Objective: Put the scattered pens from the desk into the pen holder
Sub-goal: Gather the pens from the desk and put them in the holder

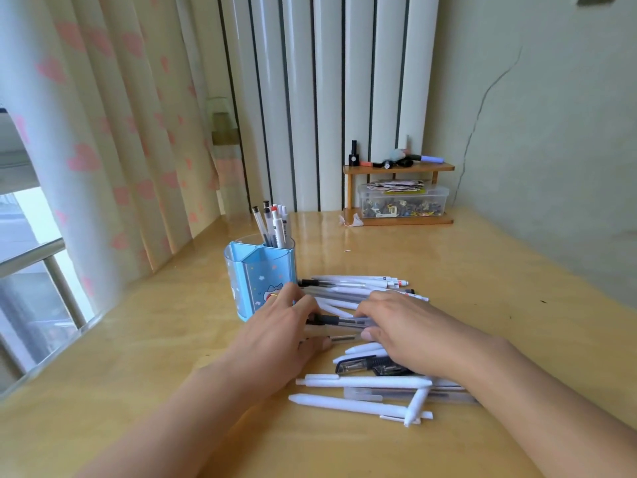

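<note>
Both hands mid-frame on the glossy yellow wooden desk [482, 270]. Left hand [275, 336] and right hand [410, 329] lie flat, fingers loosely curled around a few clear-barrelled pens [339, 322] pinched between them. More white plastic pens [362, 382] lie scattered lower centre and just above the hands. Blue compartmented pen holder [256, 270], already holding several pens, stands just left of centre, touching the left fingertips.

Left hand: your left hand [286, 326] lies palm down, fingers [293, 294] stretched forward and slightly spread, a ring on one
Right hand: your right hand [410, 331] is palm down, fingers curled inward toward the left
Forearms: both bare, reaching in from the lower edge, converging
</note>
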